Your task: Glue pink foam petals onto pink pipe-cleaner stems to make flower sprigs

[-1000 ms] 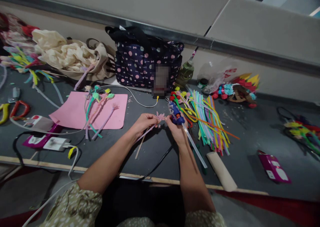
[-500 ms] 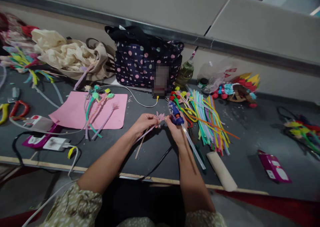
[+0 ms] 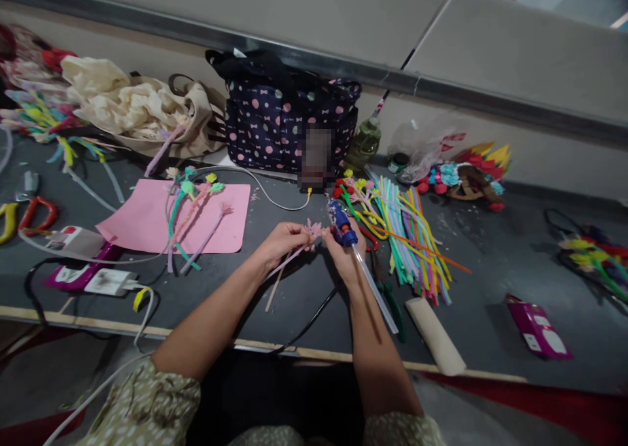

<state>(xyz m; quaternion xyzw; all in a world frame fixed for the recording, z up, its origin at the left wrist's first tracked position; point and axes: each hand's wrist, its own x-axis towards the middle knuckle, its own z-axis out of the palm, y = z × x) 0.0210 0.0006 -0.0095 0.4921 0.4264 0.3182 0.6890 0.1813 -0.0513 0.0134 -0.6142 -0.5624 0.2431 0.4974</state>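
Between the thumb and fingers of my left hand [image 3: 288, 238] is a pipe-cleaner flower [image 3: 314, 227] with pink-mauve petals; its lilac stem [image 3: 284, 263] slants down to the left. A blue glue gun [image 3: 343, 227] rests in my right hand [image 3: 346, 253], with a long clear glue stick [image 3: 375, 289] coming out of its back along my forearm. The thumb and a fingertip of that same hand pinch at the petals' right side. Whether they grip a petal is too small to tell. Below my left hand lies a thin beige stick [image 3: 275, 289].
Coloured pipe cleaners [image 3: 412, 237] lie in a bundle to the right, near a cardboard tube [image 3: 436, 336] and dark green-handled pliers [image 3: 392, 308]. Finished stems cross a pink sheet [image 3: 132, 217] at left. A phone-like blurred object [image 3: 316, 158] leans on a patterned bag [image 3: 265, 125].
The glue gun has tipped slightly in my right hand, and the glue stick's tail end has shifted a little left. My left hand and the flower stay nearly where they were.
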